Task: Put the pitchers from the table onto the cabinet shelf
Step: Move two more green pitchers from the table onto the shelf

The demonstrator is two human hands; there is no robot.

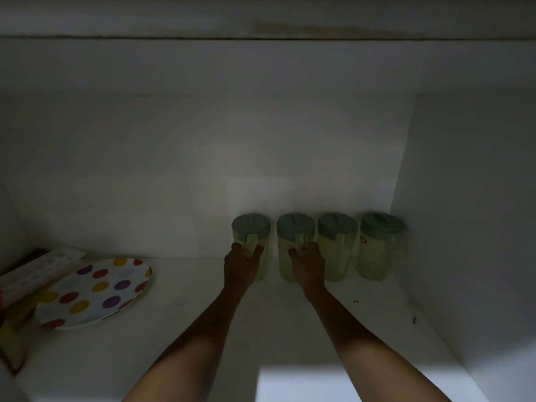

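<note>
While the person reaches forward, each hand curls round a pitcher handle.
Left hand [242, 266] grips the leftmost pitcher [251, 224], right hand [308, 264] the second pitcher [295, 226]; third pitcher [337, 248] and fourth pitcher [377, 252] stand alongside, right of centre on the shelf [203, 314]; spotted plate [95, 291] lower left.

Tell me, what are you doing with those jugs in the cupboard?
A person is lining up green-lidded pitchers on the cabinet shelf. The left hand grips the handle of the leftmost pitcher, the right hand that of the second pitcher. Two more pitchers stand upright to their right, by the side wall. A polka-dot plate sits further left.
</note>
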